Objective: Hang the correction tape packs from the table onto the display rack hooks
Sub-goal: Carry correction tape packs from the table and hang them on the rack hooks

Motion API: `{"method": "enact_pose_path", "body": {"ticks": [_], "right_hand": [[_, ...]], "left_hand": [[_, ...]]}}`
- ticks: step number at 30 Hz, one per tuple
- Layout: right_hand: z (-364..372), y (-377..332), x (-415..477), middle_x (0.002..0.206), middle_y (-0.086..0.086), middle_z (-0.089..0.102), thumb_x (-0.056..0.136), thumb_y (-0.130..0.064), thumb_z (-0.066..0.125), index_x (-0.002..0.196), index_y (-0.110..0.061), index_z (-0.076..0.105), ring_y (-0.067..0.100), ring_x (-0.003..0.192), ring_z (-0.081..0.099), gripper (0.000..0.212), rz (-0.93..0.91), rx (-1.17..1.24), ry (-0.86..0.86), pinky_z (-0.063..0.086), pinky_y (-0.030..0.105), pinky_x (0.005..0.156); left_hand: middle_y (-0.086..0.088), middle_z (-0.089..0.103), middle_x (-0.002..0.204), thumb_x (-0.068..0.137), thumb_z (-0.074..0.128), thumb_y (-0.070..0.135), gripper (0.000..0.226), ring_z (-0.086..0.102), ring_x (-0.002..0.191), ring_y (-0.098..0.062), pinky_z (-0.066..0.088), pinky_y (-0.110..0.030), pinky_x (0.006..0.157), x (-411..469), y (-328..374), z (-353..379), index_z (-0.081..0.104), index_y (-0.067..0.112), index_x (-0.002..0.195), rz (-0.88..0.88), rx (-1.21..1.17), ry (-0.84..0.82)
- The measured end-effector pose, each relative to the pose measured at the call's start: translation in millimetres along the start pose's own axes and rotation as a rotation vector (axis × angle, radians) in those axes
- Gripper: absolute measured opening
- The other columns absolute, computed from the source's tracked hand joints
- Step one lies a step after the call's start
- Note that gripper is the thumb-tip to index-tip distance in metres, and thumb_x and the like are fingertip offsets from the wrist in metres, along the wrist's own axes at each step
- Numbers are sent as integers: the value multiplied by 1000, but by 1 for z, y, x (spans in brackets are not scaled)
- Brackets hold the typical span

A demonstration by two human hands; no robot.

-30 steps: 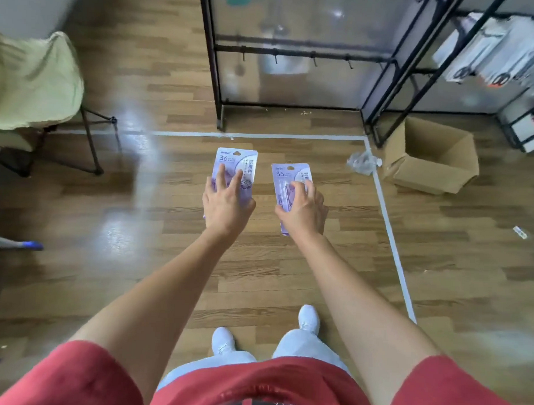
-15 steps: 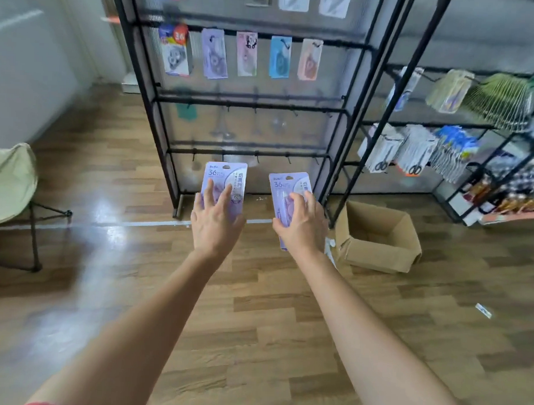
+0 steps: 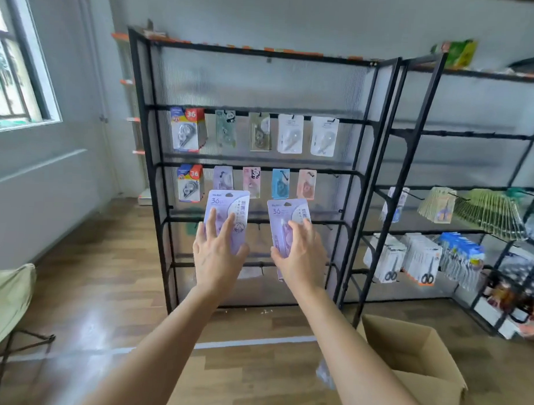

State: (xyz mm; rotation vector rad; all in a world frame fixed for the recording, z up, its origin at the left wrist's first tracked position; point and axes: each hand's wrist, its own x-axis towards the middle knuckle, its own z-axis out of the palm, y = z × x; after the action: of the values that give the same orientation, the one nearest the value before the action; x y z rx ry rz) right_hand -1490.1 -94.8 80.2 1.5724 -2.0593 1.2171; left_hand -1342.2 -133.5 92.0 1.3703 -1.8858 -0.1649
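Observation:
My left hand (image 3: 217, 255) holds a purple correction tape pack (image 3: 227, 208) upright, fingers spread over its front and thumb behind. My right hand (image 3: 300, 255) grips a second purple pack (image 3: 286, 215) the same way, a little lower. Both packs are raised in front of the black display rack (image 3: 369, 151), at the level of its third bar. Two rows of correction tape packs hang on the rack's upper hooks (image 3: 256, 132). The lower bars' hooks (image 3: 259, 264) behind my hands look bare.
A second black rack (image 3: 411, 189) to the right carries scissors packs (image 3: 409, 257) and other goods. An open cardboard box (image 3: 420, 362) stands on the wood floor at lower right. A folding chair (image 3: 5, 302) sits at left, under a window (image 3: 13, 72).
The view has tilted up from the floor to the whole rack. Both hands have risen with their packs, from floor level to the front of the rack's middle bars.

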Motion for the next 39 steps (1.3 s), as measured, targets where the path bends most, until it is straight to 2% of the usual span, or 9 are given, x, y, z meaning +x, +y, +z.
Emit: {"method": "enact_pose_path", "body": {"ticks": [9, 12, 19, 26, 39], "right_hand": [[49, -8, 60, 133, 20, 51, 70, -25, 80, 118, -6, 59, 42, 114, 52, 56, -64, 36, 36, 50, 54, 86], [69, -3, 85, 140, 19, 46, 75, -27, 76, 124, -7, 56, 40, 124, 45, 56, -74, 47, 14, 47, 51, 93], [127, 22, 163, 144, 18, 41, 80, -28, 73, 129, -8, 53, 38, 130, 39, 56, -88, 96, -29, 41, 49, 98], [193, 47, 219, 144, 16, 42, 81, -30, 73, 130, -9, 52, 36, 127, 42, 57, -81, 120, -84, 43, 48, 96], [310, 71, 288, 148, 14, 37, 83, -34, 70, 134, -11, 49, 33, 133, 37, 59, 20, 68, -144, 39, 48, 103]], "left_hand": [[-2, 8, 160, 89, 57, 35, 65, 9, 145, -28, 17, -42, 114, 66, -18, 13, 30, 29, 148, -24, 19, 7], [-2, 8, 160, 89, 58, 35, 65, 8, 146, -28, 17, -43, 115, 91, -27, 27, 30, 29, 148, -33, 33, 11], [-3, 7, 160, 91, 57, 36, 66, 8, 146, -28, 17, -45, 115, 169, -51, 79, 28, 29, 149, -77, 82, 26], [-4, 7, 161, 90, 57, 38, 67, 8, 146, -29, 19, -44, 116, 224, -73, 137, 27, 30, 149, -97, 122, -43], [-5, 4, 161, 92, 54, 39, 67, 9, 146, -30, 17, -43, 118, 332, -148, 216, 23, 29, 150, -99, 150, -132]]}}
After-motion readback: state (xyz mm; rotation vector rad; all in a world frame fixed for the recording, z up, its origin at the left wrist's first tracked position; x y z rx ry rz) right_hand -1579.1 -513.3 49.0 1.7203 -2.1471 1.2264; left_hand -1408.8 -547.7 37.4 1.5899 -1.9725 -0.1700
